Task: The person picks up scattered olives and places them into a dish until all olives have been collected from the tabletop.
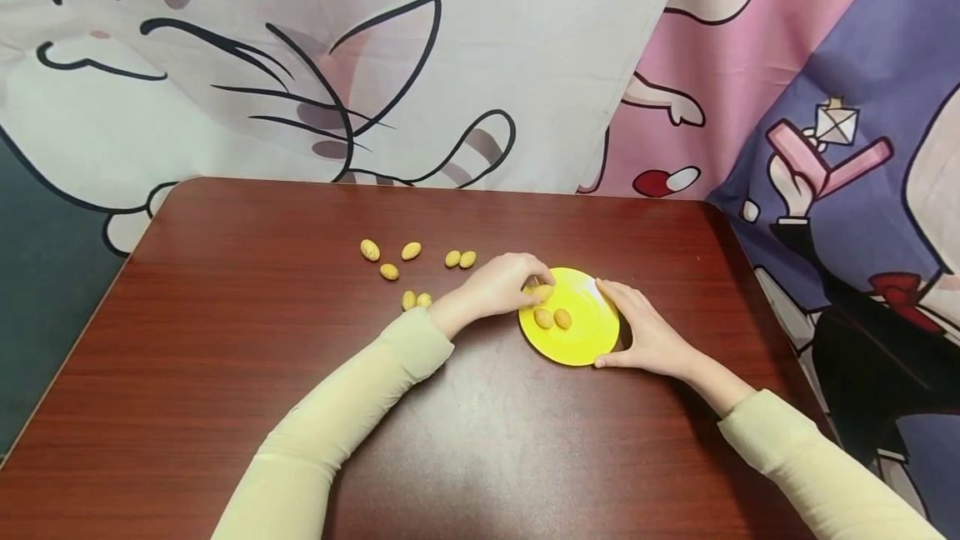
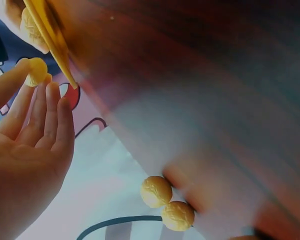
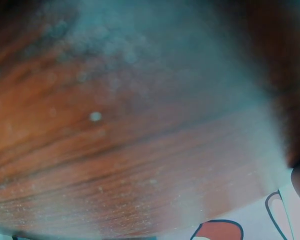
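My left hand reaches over the left rim of a small yellow plate. Thumb and fingertips pinch a wrinkled yellow oval like a nut, just above the plate in the left wrist view. Two more such ovals, a left one and a right one, lie on the plate. From the right, my right hand holds the plate's rim, fingers at the far edge and thumb at the near edge. The right wrist view shows mostly blurred tabletop, with neither the plate nor the fingers clear.
Left of the plate, several more yellow ovals lie on the brown wooden table: a loose group, a touching pair, and a pair partly behind my left forearm. A cartoon-printed cloth hangs behind the table's far edge.
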Demonstrator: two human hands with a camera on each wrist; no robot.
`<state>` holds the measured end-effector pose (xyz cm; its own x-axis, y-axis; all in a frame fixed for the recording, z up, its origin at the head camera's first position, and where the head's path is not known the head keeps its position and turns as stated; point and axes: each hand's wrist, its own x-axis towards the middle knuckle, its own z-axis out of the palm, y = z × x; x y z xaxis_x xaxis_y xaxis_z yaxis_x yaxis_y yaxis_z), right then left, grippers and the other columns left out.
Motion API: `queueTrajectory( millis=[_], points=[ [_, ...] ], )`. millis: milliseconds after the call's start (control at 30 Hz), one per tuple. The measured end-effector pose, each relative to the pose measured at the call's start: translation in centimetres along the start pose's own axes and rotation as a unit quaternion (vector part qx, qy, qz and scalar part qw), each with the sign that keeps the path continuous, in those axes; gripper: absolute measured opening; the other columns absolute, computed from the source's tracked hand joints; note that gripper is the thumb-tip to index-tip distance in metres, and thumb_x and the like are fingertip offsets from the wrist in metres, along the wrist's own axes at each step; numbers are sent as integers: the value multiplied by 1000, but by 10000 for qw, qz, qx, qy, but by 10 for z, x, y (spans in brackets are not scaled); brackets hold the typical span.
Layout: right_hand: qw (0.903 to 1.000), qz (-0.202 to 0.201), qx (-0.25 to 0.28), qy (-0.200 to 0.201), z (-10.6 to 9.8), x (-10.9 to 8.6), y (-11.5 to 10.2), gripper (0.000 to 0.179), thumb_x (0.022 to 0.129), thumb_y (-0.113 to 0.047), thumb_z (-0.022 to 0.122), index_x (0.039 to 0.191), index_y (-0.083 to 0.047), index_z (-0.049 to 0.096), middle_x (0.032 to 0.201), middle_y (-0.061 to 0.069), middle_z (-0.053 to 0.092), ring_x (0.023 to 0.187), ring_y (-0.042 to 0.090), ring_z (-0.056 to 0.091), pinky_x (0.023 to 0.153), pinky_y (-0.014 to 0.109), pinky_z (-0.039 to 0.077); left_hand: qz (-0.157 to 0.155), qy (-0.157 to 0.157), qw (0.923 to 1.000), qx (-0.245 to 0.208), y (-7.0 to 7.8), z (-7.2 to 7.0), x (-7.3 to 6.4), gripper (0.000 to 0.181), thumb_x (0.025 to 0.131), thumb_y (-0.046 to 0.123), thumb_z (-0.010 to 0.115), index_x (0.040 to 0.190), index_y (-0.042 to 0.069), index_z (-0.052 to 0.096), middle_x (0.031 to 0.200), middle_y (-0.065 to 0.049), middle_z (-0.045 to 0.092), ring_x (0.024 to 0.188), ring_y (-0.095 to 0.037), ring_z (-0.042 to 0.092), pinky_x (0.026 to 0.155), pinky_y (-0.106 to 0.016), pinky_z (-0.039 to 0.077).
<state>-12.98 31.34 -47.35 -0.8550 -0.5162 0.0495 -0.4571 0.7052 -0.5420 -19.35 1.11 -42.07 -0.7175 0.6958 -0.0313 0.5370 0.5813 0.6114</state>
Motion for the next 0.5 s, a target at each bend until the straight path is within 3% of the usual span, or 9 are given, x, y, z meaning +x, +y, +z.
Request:
queueTrajectory(
  millis=[300, 500],
  points=[
    [10000, 48, 40, -42, 0, -1, 1, 126, 67, -38, 100, 167, -7, 30, 164, 25, 38, 151, 46, 32, 116, 72, 32, 181, -369, 9987, 301, 4, 5, 4, 23, 100, 12, 74, 123, 10, 77, 124, -6, 75, 118, -23, 69, 108, -36, 54],
    [9999, 101, 11, -82, 0, -1, 2, 127, 66, -39, 101, 167, -9, 29, 166, 23, 37, 153, 44, 31, 117, 70, 32, 209, -456, 9981, 371, 5, 6, 6, 23, 101, 15, 74, 123, 10, 78, 124, -6, 77, 120, -23, 69, 110, -36, 53]
  ],
)
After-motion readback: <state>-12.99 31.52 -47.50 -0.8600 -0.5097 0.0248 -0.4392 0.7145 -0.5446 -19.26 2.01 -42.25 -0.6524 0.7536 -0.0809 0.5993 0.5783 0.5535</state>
